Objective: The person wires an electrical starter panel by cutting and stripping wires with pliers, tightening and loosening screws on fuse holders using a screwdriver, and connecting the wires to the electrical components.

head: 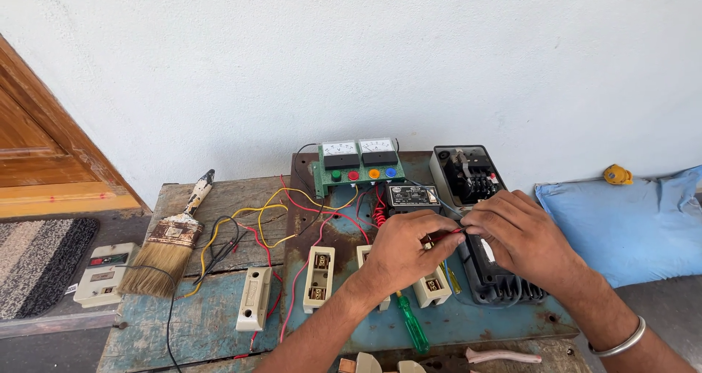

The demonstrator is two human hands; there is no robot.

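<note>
While both hands meet over the panel board's right half, the left hand (406, 249) and right hand (523, 238) each keep a narrow pinch grip on a thin red wire (446, 234), held taut between them. A green screwdriver (412, 325) lies near the bench's front edge, a paintbrush (172, 241) toward its left edge.

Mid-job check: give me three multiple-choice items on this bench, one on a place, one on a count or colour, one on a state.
1. Where does the worn paintbrush with the paint-spattered handle lie?
A. left of the rusty blue metal board
B. on the blue cushion
C. on the doormat

2. How many white-faced dial meters top the green panel?
A. one
B. two
C. four

3. What do the left hand and right hand do?
A. rest flat
B. pinch a thin red wire between them
C. grip the green-handled screwdriver

A: the brush lies on the planks left of the board.
B: two dials stand side by side.
B: both hands' fingertips meet on the wire; the screwdriver lies untouched.
</note>
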